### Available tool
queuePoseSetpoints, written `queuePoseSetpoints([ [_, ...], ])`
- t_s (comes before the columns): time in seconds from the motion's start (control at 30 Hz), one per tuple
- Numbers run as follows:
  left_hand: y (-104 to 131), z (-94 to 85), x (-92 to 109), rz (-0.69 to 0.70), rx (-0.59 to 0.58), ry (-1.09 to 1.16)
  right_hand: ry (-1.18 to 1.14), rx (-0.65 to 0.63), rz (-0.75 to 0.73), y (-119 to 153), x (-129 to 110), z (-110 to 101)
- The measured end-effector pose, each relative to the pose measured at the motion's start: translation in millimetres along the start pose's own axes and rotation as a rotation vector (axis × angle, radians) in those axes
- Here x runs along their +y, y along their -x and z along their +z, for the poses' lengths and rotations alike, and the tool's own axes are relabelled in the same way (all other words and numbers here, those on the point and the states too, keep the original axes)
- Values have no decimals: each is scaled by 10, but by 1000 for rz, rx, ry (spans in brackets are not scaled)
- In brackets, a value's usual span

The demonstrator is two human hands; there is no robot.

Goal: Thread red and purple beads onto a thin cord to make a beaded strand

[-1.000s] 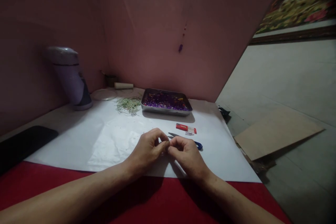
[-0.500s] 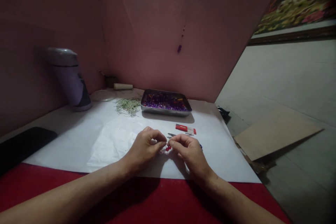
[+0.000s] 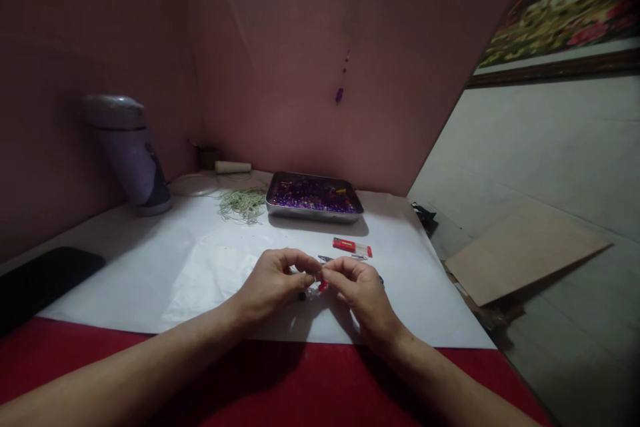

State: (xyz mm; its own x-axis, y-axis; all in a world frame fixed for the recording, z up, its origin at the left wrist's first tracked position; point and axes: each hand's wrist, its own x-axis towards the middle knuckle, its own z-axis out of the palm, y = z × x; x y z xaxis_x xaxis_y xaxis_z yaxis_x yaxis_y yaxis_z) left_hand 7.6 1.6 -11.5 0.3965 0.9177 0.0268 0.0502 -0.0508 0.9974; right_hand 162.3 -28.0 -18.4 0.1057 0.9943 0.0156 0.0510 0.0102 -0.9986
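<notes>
My left hand [image 3: 280, 280] and my right hand [image 3: 363, 290] meet fingertip to fingertip over the white sheet [image 3: 420, 307]. Both are closed in a pinch on a small string of beads [image 3: 323, 285], with red and clear beads hanging just below the fingertips. The thread itself is too fine to make out. A dark bead [image 3: 302, 295] shows under my left fingers. Just beyond my hands lie scissors [image 3: 325, 258], mostly hidden by my right hand, and a red-and-clear plastic case [image 3: 352, 247].
Behind stands a metal tray [image 3: 315, 215] of mostly purple beads. Left of it lie a tangle of pale green thread [image 3: 243, 205] and a cream roll [image 3: 233, 167]. A lilac tumbler [image 3: 133, 160] and a dark flat object [image 3: 55, 280] are at left. A purple bead strand [image 3: 339, 95] hangs behind.
My left fingertips have moved slightly right, up against the right ones. The red beads have shifted a little beneath them, and the dark bead now shows. The camera view has shifted slightly.
</notes>
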Motion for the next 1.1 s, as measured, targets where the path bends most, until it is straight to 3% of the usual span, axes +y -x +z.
queuePoseSetpoints([
  [0.3,-30,-5,2,183,119,-160,-11,-7,16,27,-25,23],
  [0.53,-35,-11,-8,138,125,-161,-20,-11,18,6,1,25],
  [0.7,-26,-17,-34,280,215,-392,-26,-21,18,-12,31,21],
  [1.1,26,24,-2,432,198,-444,-35,-33,17,32,-27,20],
])
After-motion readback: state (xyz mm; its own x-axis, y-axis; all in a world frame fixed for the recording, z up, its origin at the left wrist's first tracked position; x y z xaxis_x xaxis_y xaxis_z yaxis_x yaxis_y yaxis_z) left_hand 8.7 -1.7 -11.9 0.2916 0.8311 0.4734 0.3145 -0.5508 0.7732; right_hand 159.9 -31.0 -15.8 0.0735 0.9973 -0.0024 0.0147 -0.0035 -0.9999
